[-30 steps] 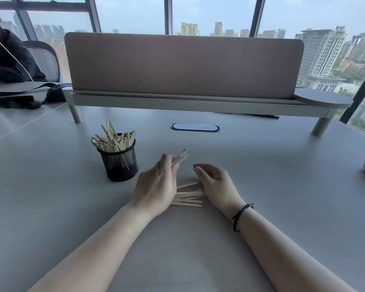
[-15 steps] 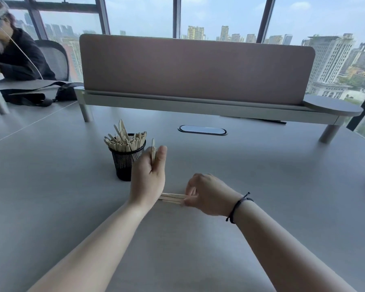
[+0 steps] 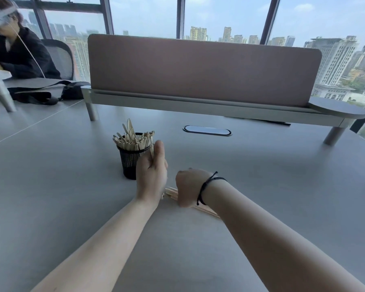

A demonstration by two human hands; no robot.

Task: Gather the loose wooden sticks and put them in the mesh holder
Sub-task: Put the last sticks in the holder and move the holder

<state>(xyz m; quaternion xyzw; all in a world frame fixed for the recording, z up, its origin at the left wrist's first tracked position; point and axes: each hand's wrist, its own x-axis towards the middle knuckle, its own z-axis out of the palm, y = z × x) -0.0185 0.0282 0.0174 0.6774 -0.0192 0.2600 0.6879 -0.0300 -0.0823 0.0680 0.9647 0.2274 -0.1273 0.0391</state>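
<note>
Pale flat wooden sticks [image 3: 151,149] sit clamped in the left hand [image 3: 151,175] beside the black mesh holder [image 3: 129,161]; the right hand [image 3: 189,187] closes on loose sticks [image 3: 171,191] lying on the grey desk [image 3: 261,175].

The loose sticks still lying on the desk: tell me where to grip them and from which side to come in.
The loose sticks lie flat and roughly parallel on the desk, partly under the right hand. Probably best to come from above and pinch across the bundle near its middle, thumb on one long edge and fingers on the other, so the thin sticks lift together.
</note>
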